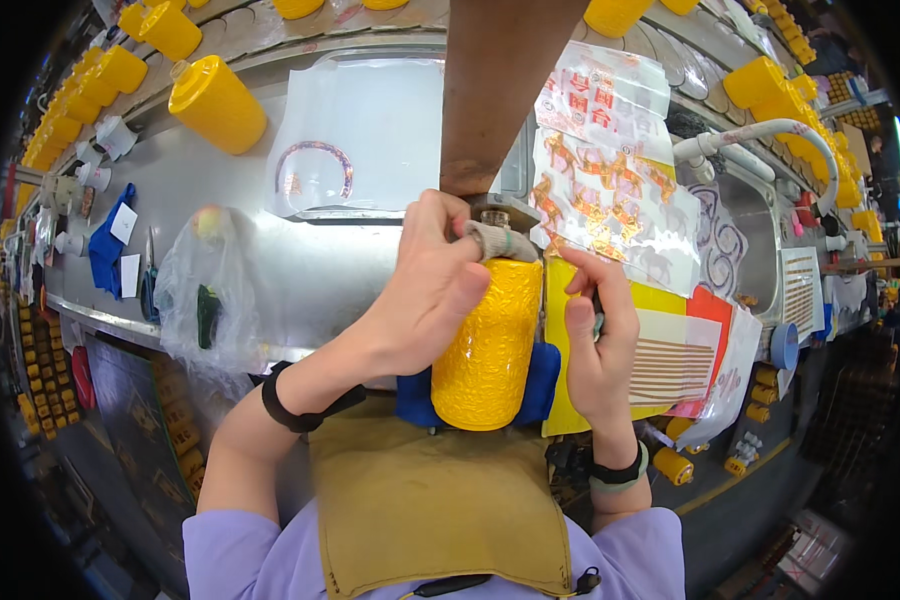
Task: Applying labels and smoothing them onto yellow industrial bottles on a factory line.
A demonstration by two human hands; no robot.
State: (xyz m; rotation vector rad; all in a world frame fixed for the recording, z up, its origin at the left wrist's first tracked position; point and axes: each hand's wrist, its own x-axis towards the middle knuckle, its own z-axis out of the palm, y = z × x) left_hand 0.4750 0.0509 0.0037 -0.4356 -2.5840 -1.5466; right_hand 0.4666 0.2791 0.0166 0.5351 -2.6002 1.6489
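Curled, the left hand [432, 280] sets its fingertips against a grey knit cloth [505, 243] at the far end of a yellow textured bottle [485, 350]; whether they pinch it cannot be told. Thumb and forefinger of the right hand [602, 340] stand apart just beside the bottle; something small and greenish shows among its folded fingers, and whether it is gripped is unclear.

The bottle is at the middle of the metal bench's [320, 270] front edge, between the hands, with a blue pad [540, 385] showing on either side. Its far end is near a metal fitting at the foot of a brown beam [500, 90].

Toward the bench's left end lie a clear plastic bag [235, 270], scissors [150, 285] and a blue cloth [107, 255]. A larger yellow container [217, 105] stands by the far edge. Right of the beam, printed sheets [620, 190] spread toward the front edge, overlapping a yellow sheet [568, 385]; a blue roll [785, 345] is near the right end.

Beyond the far edge, more yellow containers [170, 32] line a curving track.
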